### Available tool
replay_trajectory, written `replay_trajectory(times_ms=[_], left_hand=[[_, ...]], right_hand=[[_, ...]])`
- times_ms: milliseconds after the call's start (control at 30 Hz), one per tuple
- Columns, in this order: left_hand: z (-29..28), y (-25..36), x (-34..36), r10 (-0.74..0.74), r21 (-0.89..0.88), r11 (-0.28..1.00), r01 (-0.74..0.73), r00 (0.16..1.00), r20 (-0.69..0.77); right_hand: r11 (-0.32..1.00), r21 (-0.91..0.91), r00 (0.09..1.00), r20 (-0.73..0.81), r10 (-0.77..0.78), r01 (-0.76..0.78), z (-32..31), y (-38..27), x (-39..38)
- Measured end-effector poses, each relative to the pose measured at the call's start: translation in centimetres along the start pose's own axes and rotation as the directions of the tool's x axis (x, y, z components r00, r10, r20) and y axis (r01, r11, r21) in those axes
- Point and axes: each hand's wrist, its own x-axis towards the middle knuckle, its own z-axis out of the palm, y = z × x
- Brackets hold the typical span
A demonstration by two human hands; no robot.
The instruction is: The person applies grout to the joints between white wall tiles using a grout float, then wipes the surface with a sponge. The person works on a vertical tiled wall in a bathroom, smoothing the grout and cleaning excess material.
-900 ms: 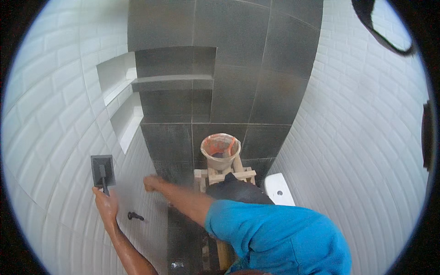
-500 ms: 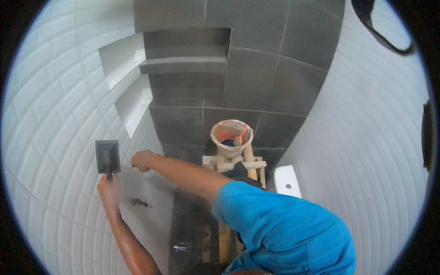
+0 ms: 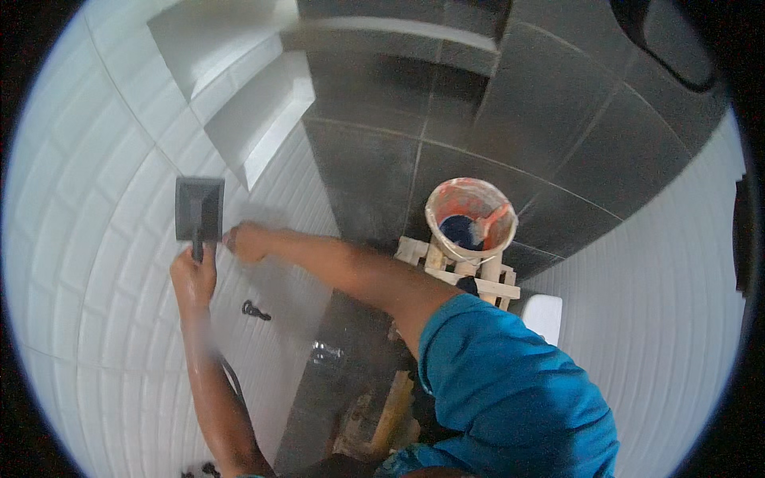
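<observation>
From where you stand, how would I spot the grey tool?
Find the white tiled wall on the left, then its lower niche. Down and left of that, the left hand holds the grey tool, flat and rectangular with a short handle. Unlike the small black fitting lower on the wall, it is broad, straight-edged and held.

I have the left wall (image 3: 119, 271) beside me, with an upper niche (image 3: 219, 44) and a lower niche (image 3: 255, 111) set into it. Before this wall, below the niches, the float (image 3: 198, 209) stands above the left hand (image 3: 194, 280) that grips its handle; the right hand (image 3: 249, 241) is just right of it. Lower, a pipe fitting (image 3: 256, 311) juts from the wall. Ahead, before the far wall (image 3: 366, 163), a bucket (image 3: 460, 199) sits on a stand (image 3: 498, 288), a brush (image 3: 488, 225) inside. A cistern (image 3: 543, 315) lies right of the stand, toward the right wall (image 3: 653, 319).
</observation>
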Motion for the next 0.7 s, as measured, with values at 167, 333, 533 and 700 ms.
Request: replay_trajectory(times_ms=[167,333,533,700], left_hand=[[3.3,-1.2,3.3,-0.024,0.116,0.993,0.013,0.995,0.098],[2.9,-1.7,5.4,-0.237,0.151,0.966,0.210,0.954,0.186],[2.8,0.5,6.3,-0.414,0.133,0.910,0.394,0.831,0.371],[3.0,1.3,8.4,-0.479,0.172,0.878,0.448,0.808,0.343]], right_hand=[[0.955,0.280,0.990,-0.121,-0.070,0.102,3.3,5.9,-2.5],[0.895,0.419,0.937,-0.227,0.265,-0.152,2.3,10.4,-5.2],[0.871,0.489,0.597,-0.688,0.414,-0.040,0.0,13.2,-1.6],[0.953,-0.132,0.667,-0.688,-0.287,0.274,0.1,15.5,4.1]])
